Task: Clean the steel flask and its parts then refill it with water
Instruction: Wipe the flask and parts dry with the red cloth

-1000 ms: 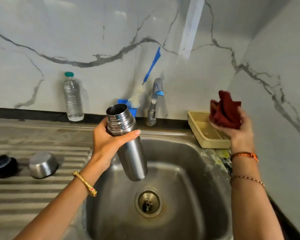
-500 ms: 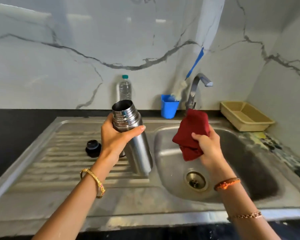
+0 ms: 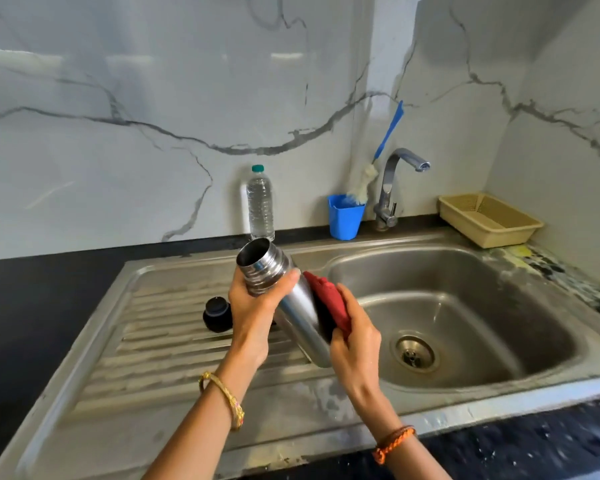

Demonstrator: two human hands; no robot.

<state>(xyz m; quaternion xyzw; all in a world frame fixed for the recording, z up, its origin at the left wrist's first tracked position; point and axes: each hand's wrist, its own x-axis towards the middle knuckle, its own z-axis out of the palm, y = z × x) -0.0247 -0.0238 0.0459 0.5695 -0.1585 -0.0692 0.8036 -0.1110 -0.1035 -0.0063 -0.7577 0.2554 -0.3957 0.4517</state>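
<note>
1. Up behind the hands stand one clear plastic water bottle, one blue plastic cup with a blue-handled bottle brush, one chrome tap and one beige plastic basket.
2. Just left of the left hand, the black flask stopper is partly hidden.
3. That hand grips the open steel flask, tilted above the steel sink's drainboard; the right hand presses one red cloth against it.

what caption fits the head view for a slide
Left hand grips open steel flask; right hand presses red cloth against it.
</note>
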